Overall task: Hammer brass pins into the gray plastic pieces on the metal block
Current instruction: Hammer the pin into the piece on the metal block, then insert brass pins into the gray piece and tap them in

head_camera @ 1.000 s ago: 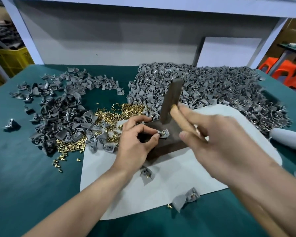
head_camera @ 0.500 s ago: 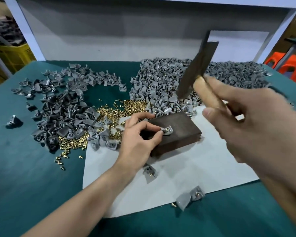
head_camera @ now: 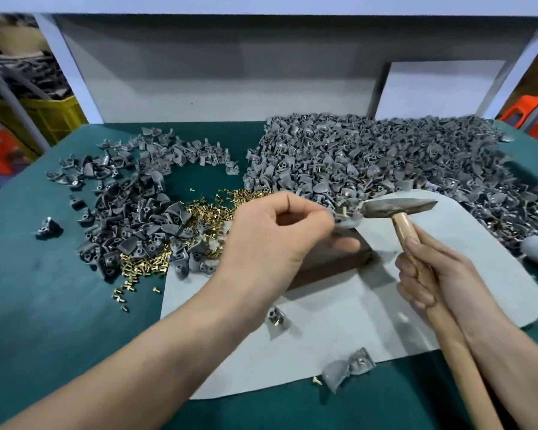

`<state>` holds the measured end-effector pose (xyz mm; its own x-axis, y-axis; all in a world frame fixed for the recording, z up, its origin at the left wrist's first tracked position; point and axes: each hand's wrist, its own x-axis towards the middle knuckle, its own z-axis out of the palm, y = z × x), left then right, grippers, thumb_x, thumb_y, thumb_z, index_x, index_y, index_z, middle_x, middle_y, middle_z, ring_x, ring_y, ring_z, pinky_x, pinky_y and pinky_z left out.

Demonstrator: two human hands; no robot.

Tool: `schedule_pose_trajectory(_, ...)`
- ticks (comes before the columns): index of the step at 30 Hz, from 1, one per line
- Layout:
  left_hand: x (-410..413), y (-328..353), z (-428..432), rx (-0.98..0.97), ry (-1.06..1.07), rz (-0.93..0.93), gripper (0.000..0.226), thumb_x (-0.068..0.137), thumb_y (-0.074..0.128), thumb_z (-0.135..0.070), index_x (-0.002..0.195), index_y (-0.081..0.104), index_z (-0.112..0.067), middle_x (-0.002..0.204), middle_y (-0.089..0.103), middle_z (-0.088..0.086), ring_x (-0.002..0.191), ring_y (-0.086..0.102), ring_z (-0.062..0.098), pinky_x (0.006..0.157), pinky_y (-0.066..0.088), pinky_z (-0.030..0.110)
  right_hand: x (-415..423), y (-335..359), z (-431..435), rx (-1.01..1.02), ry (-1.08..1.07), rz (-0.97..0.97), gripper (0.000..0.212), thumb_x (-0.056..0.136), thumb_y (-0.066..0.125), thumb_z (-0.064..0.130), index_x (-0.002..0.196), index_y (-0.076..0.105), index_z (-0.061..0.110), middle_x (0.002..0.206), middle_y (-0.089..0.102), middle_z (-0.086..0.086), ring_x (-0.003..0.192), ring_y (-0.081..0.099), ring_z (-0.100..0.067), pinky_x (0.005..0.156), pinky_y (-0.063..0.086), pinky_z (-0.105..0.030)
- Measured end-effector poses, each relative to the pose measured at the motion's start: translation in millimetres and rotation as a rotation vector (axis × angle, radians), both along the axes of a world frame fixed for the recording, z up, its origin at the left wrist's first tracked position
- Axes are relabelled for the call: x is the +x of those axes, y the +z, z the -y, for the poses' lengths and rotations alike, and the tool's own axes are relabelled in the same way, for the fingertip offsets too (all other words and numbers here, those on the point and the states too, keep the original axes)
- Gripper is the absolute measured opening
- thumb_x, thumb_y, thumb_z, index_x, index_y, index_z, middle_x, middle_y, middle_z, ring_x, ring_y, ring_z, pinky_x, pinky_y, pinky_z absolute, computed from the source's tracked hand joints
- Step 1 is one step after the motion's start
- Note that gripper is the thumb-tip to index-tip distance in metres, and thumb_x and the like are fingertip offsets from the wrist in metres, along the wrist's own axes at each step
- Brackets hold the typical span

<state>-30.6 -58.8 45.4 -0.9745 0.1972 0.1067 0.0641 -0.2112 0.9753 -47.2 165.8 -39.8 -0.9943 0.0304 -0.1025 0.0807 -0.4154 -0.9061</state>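
- Green-covered bench [head_camera: 28, 305] carries a pale mat [head_camera: 416, 321]. The dark metal block [head_camera: 333, 262] sits on the mat, largely hidden beneath the left grip [head_camera: 274, 243].
- Stock on the bench: a large heap of gray pieces [head_camera: 385, 156] at the back right, a looser scatter [head_camera: 131, 212] at the left, and loose brass pins [head_camera: 208, 209] between them.
- Left grip: fingers curled, fingertips pinching one gray plastic piece [head_camera: 348, 220] at its near edge. The piece is over the far end of the block; whether it rests on the block cannot be told.
- A brass pin [head_camera: 343, 211] stands upright out of that piece, apparently not driven home.
- Right grip [head_camera: 432, 274]: wrapped fully round the wooden handle of the hammer [head_camera: 398, 207], fairly close under the head. The head lies level, its left end just beside the pin.
- Handling, as a judgement: the piece looks light, stiff and smooth — likely to skid or flip under an off-centre blow. It wants holding by its outer edge, fingers clear of the pin, and bedding flat on the block.
- The pin is tiny and probably topples easily — light, square taps seem called for.
- Risk: fingertips lie very near the strike point.
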Motion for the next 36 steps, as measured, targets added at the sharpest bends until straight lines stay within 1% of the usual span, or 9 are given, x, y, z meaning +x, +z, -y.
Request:
schedule_pose_trajectory(7,5.9,9.6,-13.8,-0.012,-0.02,0.046,0.021,0.081,0.065,0.007,0.068,0.064,-0.009,0.07,0.074,0.01,0.067,0.073,0.016,0.057,0.049,0.007,-5.6,-16.3,-6.1,0.005,0.057,-0.062,0.043,0.062,0.082,0.033,0.099,0.067,0.018,0.054,0.046,-0.003,0.026,0.031,-0.01,0.036,0.033,-0.013)
schedule_pose_trajectory(11,8.5,12.3,-19.6,-0.048,-0.011,0.06,0.023,0.078,0.068,0.0,0.062,0.065,-0.017,0.072,0.074,0.011,0.073,0.074,0.018,0.057,0.048,0.007,-6.6,-21.4,-7.9,0.008,0.054,-0.073,0.025,0.075,0.073,0.024,0.097,0.067,0.017,0.055,0.047,-0.004,0.026,0.031,-0.011,0.036,0.032,-0.013)
schedule_pose_trajectory(16,12.7,17.1,-28.4,-0.021,-0.062,0.106,0.022,0.081,0.065,0.002,0.066,0.065,-0.013,0.07,0.074,0.01,0.07,0.074,0.016,0.059,0.055,0.015,-7.2,-23.5,-7.8,0.036,0.041,-0.08,0.026,0.078,0.068,0.023,0.103,0.068,0.016,0.056,0.048,-0.005,0.026,0.031,-0.012,0.036,0.032,-0.013)
schedule_pose_trajectory(19,14.2,18.3,-32.8,-0.001,-0.094,0.146,0.029,0.084,0.063,0.002,0.061,0.066,-0.014,0.073,0.074,0.014,0.074,0.074,0.02,0.071,0.059,0.025,-8.9,-26.4,-9.2,0.061,0.036,-0.101,0.041,0.075,0.073,0.032,0.112,0.067,0.017,0.056,0.048,-0.005,0.027,0.031,-0.014,0.037,0.033,-0.014)
schedule_pose_trajectory(21,15.0,18.8,-35.4,-0.009,-0.111,0.148,0.035,0.085,0.062,0.002,0.056,0.067,-0.016,0.073,0.074,0.013,0.074,0.074,0.021,0.073,0.059,0.024,-10.3,-28.5,-8.7,0.071,0.04,-0.112,0.051,0.071,0.077,0.04,0.115,0.066,0.017,0.057,0.047,-0.005,0.027,0.032,-0.015,0.038,0.034,-0.015)
schedule_pose_trajectory(23,15.9,18.4,-37.5,-0.041,-0.11,0.127,0.037,0.085,0.062,0.002,0.053,0.066,-0.017,0.072,0.074,0.012,0.072,0.074,0.02,0.073,0.059,0.023,-11.8,-30.5,-8.0,0.059,0.04,-0.12,0.052,0.066,0.081,0.043,0.109,0.068,0.017,0.056,0.047,-0.005,0.026,0.031,-0.014,0.038,0.034,-0.015)
schedule_pose_trajectory(27,16.7,16.6,-40.2,-0.077,-0.082,0.072,0.034,0.085,0.061,0.004,0.057,0.062,-0.015,0.069,0.073,0.011,0.066,0.073,0.02,0.067,0.056,0.017,-11.7,-31.2,-9.0,0.053,0.026,-0.118,0.047,0.063,0.082,0.037,0.101,0.069,0.012,0.054,0.048,-0.006,0.026,0.032,-0.015,0.039,0.036,-0.017)
schedule_pose_trajectory(31,16.0,14.7,-41.2,-0.063,-0.073,0.036,0.026,0.083,0.063,0.004,0.062,0.063,-0.012,0.068,0.072,0.011,0.067,0.073,0.019,0.067,0.057,0.018,-9.4,-26.7,-7.9,0.022,0.003,-0.101,0.033,0.068,0.073,0.028,0.096,0.07,0.012,0.053,0.047,-0.007,0.026,0.032,-0.015,0.038,0.034,-0.016)
schedule_pose_trajectory(36,15.6,11.3,-41.2,-0.065,-0.053,0.008,0.023,0.082,0.064,0.007,0.065,0.064,-0.009,0.071,0.073,0.016,0.069,0.073,0.02,0.065,0.055,0.017,-6.0,-21.0,-4.5,0.033,0.0,-0.076,0.026,0.075,0.064,0.019,0.099,0.07,0.012,0.056,0.046,-0.009,0.028,0.031,-0.015,0.037,0.032,-0.015)
